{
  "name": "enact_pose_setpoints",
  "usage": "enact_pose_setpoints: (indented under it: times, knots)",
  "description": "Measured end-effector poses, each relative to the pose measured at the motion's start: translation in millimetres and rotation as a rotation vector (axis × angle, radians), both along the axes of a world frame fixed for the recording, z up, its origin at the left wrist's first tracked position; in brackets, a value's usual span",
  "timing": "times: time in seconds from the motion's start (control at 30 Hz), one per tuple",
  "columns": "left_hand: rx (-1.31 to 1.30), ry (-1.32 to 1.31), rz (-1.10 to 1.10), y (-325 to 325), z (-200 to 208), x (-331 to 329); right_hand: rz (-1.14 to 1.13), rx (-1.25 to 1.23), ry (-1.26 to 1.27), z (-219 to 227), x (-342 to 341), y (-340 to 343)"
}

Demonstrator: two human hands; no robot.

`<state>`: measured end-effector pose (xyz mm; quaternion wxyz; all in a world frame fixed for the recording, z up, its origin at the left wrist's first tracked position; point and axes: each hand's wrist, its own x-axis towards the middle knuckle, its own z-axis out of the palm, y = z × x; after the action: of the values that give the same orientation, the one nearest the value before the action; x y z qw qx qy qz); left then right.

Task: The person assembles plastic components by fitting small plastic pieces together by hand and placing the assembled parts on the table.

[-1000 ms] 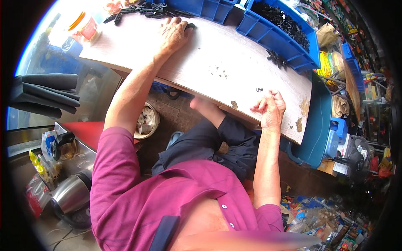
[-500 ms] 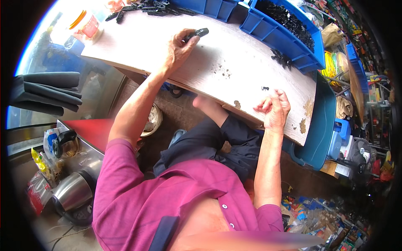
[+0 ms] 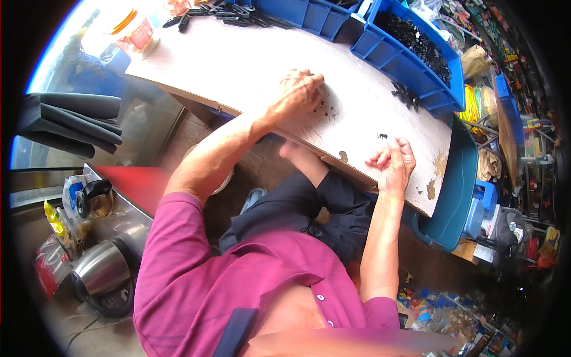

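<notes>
Above the middle of the pale tabletop (image 3: pixel 238 65), my left hand (image 3: pixel 299 92) is closed with its back upward. Its fingers curl round a black plastic piece, now almost wholly hidden by the hand. Over the right part of the table, my right hand (image 3: pixel 395 165) has its fingers bent in and drawn together; whatever may be between them cannot be made out. Just beyond its fingertips lies a small black clip-like part (image 3: pixel 382 136) on the tabletop. Dark specks and chipped patches mark the surface near both hands.
Long black pieces (image 3: pixel 244 15) lie in a pile at the far left, near a clear jar (image 3: pixel 138 35) with an orange lid. A blue bin (image 3: pixel 440 98) full of small black parts stands far right, with more parts (image 3: pixel 405 95) spilled beside it. A teal tub (image 3: pixel 455 196) adjoins the table's right end.
My left hand has moved right and nearer to me, turning over so the black piece it showed is now covered. My right hand stays almost where it was.
</notes>
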<state>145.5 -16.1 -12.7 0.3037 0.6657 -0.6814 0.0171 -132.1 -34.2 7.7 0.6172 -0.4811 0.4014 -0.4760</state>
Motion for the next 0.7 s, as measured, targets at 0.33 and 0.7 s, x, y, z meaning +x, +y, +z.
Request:
enact_pose_setpoints:
  times: [0.33, 0.7]
  knots:
    - [0.150, 0.028, -0.196, 14.9, 18.2, -16.1, -0.010, 0.006, -0.028, -1.7, 0.5, 1.6]
    - [0.065, 0.925, -0.161, 37.3, 10.9, -68.3, -0.088, 0.089, -0.235, 5.0, 9.1, 6.6]
